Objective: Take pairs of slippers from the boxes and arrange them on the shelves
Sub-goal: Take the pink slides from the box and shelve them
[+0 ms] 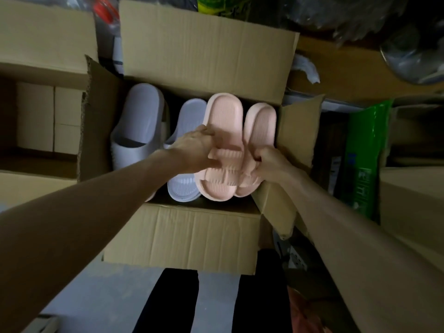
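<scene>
An open cardboard box [204, 227] stands in front of me with its flaps spread. Inside, on the right, lie two pink slippers side by side. My left hand [194, 150] grips the left pink slipper [224, 116] at its strap, thumb on the near side. My right hand [270, 164] grips the right pink slipper [260, 123] at its strap. To the left in the box lie a pale lilac slipper [140, 116] and a smaller white-lilac slipper [189, 116], partly hidden under my left forearm.
More cardboard boxes stand at the left [43, 37] and right [413, 195]. A green package [362, 155] leans at the right of the box. Plastic bags pile up at the top right [384, 25]. My dark trouser legs [168, 301] show below, over a pale floor.
</scene>
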`<act>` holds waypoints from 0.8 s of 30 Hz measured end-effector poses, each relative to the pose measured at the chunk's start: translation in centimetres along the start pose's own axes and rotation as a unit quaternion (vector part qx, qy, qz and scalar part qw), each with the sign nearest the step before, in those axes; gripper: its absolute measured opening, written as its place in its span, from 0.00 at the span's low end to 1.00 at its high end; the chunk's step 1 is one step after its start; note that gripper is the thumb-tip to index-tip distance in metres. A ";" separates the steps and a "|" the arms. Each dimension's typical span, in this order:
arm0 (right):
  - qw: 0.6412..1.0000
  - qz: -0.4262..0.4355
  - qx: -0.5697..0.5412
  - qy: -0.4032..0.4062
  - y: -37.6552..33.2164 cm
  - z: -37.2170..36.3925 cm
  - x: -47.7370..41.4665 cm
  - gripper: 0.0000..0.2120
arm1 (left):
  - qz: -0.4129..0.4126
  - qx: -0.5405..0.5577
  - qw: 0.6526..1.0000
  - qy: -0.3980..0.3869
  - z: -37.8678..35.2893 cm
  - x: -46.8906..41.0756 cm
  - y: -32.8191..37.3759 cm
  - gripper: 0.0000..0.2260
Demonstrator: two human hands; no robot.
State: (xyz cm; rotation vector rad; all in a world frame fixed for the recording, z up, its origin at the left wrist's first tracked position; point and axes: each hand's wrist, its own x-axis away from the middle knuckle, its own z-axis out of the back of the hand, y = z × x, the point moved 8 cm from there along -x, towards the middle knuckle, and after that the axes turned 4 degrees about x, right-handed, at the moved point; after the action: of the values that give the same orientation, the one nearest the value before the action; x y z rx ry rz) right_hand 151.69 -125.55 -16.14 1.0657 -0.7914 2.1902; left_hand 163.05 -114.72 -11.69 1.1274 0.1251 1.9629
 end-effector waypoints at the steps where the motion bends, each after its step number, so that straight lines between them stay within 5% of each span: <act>1: 1.000 0.001 -0.022 0.007 0.0 0.2 0.6 0.14 | 0.018 0.015 1.000 -0.007 0.2 0.6 -0.4 0.23; 6: 0.997 0.002 -0.078 0.019 -1.1 3.1 4.4 0.07 | 0.020 0.096 0.995 0.006 3.2 4.8 -0.6 0.23; 9: 0.995 -0.016 -0.102 0.010 -2.5 6.4 7.4 0.29 | 0.030 0.122 0.991 0.052 7.0 7.4 0.1 0.17; 15: 0.999 0.002 -0.053 0.001 -7.2 16.2 16.9 0.34 | 0.012 0.140 0.985 0.096 16.5 14.8 5.8 0.24; 19: 0.999 0.019 -0.006 0.025 -11.2 22.8 26.7 0.33 | -0.009 0.097 0.988 0.124 24.8 22.7 11.5 0.12; 24: 0.992 0.044 0.043 0.108 -15.8 31.2 40.0 0.32 | -0.047 0.024 0.983 0.176 34.4 32.5 19.4 0.17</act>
State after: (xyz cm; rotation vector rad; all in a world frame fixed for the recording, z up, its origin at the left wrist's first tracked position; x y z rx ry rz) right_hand 157.21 -128.01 36.65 0.8283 -0.6640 2.3845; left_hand 169.11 -114.41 39.08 0.7781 0.4064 2.0664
